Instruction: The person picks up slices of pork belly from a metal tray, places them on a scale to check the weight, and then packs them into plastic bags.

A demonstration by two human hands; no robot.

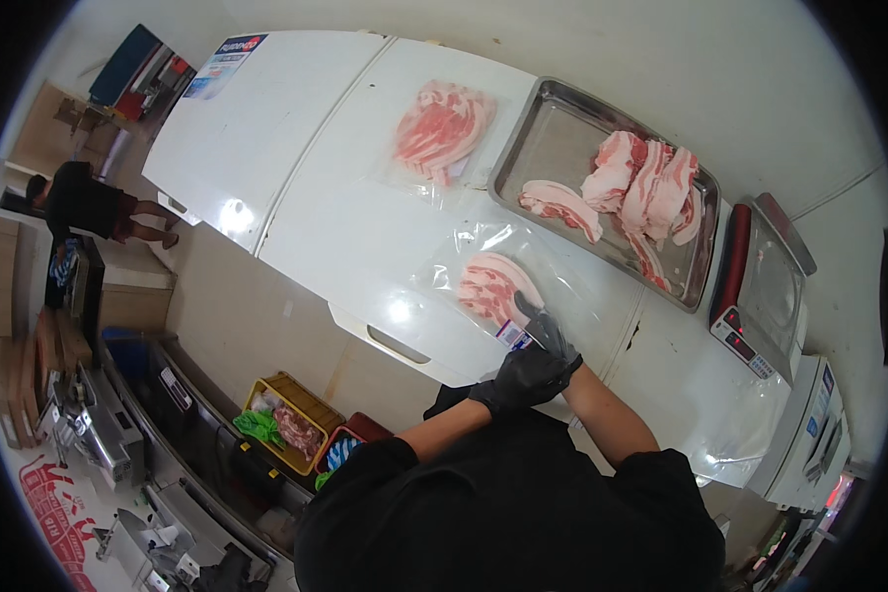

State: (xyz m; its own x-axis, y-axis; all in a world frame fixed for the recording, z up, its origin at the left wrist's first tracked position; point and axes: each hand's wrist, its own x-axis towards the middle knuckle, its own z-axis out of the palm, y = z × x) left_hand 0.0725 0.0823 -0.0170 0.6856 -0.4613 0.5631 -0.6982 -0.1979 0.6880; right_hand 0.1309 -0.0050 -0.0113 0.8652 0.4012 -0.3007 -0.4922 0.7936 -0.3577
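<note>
Sliced raw pork belly in a clear plastic bag (pixel 488 285) lies flat on the white chest freezer lid (pixel 325 244). My right hand (pixel 551 333), in a black glove, reaches over the bag with its fingers on the meat's lower right edge. Close below it, my left hand (pixel 522 381), also black-gloved, is curled near a small printed label (pixel 513 335) at the bag's bottom; what its fingers grip is hidden. A second bag of sliced pork belly (pixel 444 133) lies farther back. To the right, a steel tray (pixel 551 148) holds several pork belly pieces (pixel 644 181).
A digital scale (pixel 769 288) with a lit display stands right of the tray. On the floor at lower left is a yellow crate (pixel 303 399) with meat and green plastic. A co-worker (pixel 81 200) bends at a counter at far left. Meat slicers (pixel 103 429) stand at lower left.
</note>
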